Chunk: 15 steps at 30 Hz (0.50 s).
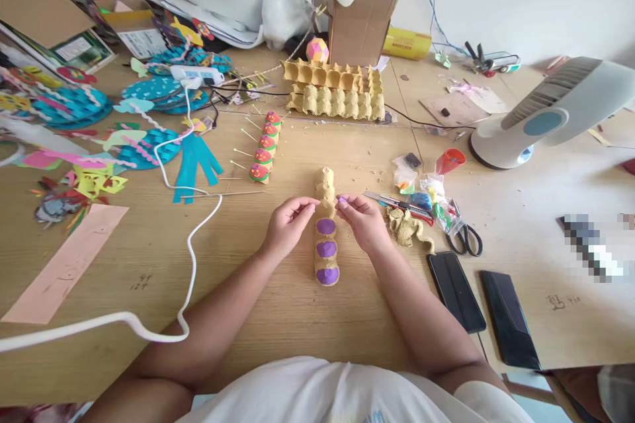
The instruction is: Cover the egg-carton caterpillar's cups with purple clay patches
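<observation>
One carton strip [326,238], three of its domes coated purple, is laid on the bench [288,317]. One purple bit [342,199] is pinched in the right hand [364,220]; the left hand's [289,226] fingertips are pressed together.

The tan carton strip [325,178] is lying on the worktop [292,324], its three near domes [326,249] showing purple; the right hand [364,221] is pinching a purple piece [342,199].
</observation>
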Tool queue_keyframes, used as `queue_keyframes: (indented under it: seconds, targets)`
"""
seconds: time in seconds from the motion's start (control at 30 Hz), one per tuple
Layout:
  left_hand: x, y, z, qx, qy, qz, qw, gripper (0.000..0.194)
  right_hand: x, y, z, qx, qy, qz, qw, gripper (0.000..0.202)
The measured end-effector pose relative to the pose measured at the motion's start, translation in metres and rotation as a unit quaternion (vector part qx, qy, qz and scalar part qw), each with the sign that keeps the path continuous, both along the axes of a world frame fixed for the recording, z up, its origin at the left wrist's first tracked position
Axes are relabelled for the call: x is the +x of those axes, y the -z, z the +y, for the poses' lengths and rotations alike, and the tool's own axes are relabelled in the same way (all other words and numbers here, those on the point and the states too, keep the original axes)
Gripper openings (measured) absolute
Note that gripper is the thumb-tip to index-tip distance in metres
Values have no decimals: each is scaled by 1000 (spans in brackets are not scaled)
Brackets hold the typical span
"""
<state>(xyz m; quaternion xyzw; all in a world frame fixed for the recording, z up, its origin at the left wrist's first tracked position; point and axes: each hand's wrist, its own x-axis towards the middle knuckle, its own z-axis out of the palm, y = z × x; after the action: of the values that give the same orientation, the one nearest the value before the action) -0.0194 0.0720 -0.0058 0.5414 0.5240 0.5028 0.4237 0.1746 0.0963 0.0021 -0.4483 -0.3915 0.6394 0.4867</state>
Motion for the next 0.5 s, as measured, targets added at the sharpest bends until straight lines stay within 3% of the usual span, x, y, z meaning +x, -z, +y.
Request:
queue_keyframes:
  seconds: [0.13, 0.27, 0.43, 0.5]
  targets:
    - [-1, 6, 3, 50, -15, 52, 997, 22, 0, 1, 0, 58, 22, -89, 994, 40]
    - [0, 10, 6, 95, 6, 73, 993, 21, -1, -1, -2, 124, -4, -194, 973, 41]
    - [4, 9, 4, 143, 59, 80, 985, 36, -3, -6, -5, 180, -54, -227, 956, 53]
    - [5, 7, 3, 152, 63, 72, 984, 33, -4, -6, -7, 198, -69, -236, 949, 56]
